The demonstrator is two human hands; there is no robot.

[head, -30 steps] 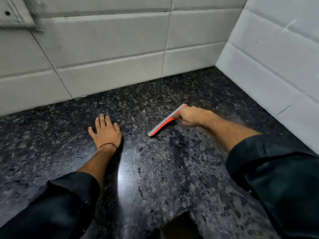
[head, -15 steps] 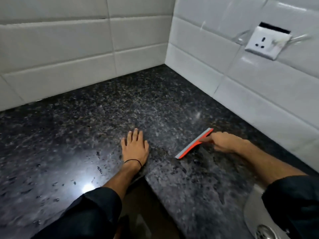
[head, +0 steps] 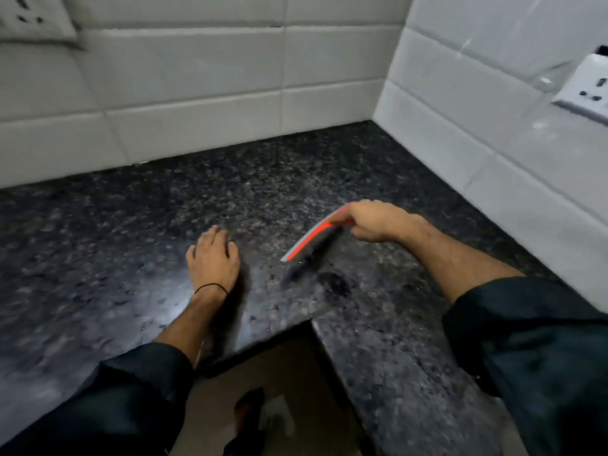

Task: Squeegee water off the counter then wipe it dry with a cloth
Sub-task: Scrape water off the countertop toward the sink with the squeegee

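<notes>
Squeegee (head: 311,236) sits gripped in the right hand (head: 378,222), blade on the wet surface (head: 131,225) beside the flat, open left hand (head: 214,258), needing steady, even downward pressure.

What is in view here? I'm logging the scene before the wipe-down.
counter: one, dark speckled stone, L-shaped along both walls
tiles: white, on back and right walls
sockets: two, white, one top left, one on the right wall
squeegee: one, red and grey, on the counter near the corner
wristband: one, black, left wrist
sleeves: two, dark
hands: left flat on the counter; right holding the squeegee
</notes>
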